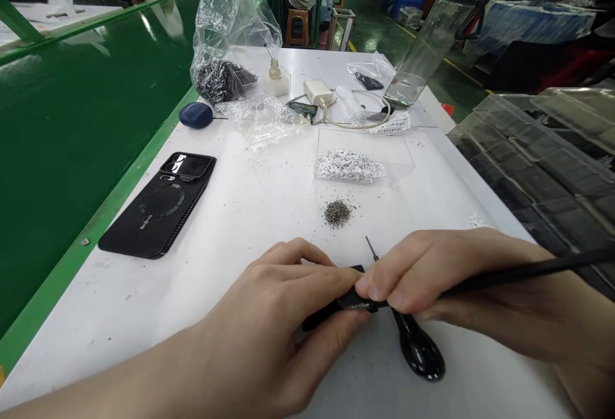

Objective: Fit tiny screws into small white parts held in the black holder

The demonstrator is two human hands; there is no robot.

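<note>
Your left hand (259, 329) grips a small black strip (346, 300) over the near end of the white bench (192, 291), while your right hand (446, 284) clasps a thin black tool (528, 270) against it.

Head-worn view, angled forward and down

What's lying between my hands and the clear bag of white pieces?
The head view shows a small heap of dark granules between your left hand, your right hand and the clear bag of white pieces.
</note>
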